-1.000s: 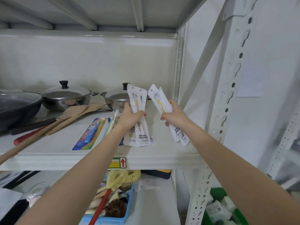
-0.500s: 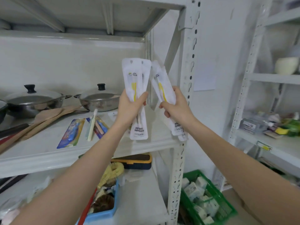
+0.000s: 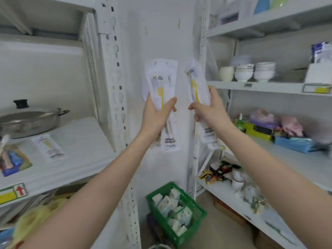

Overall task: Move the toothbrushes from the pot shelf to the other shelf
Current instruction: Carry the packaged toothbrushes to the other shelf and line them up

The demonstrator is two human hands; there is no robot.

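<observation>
hands (image 3: 156, 114) between 2 white shelving units (image 3: 115, 87)

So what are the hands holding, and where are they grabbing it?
Each hand, left and right, grips wrapped toothbrush packets around the middle.

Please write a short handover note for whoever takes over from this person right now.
Left hand: shut on white toothbrush packets.
Right hand: shut on more packets.
Both are held up between the two racks.
Done: these packets are off the pot shelf.
Left: set them on the right-hand rack, then fetch the white packet and the blue-carded toothbrush pack lying by the lidded pot.
</observation>
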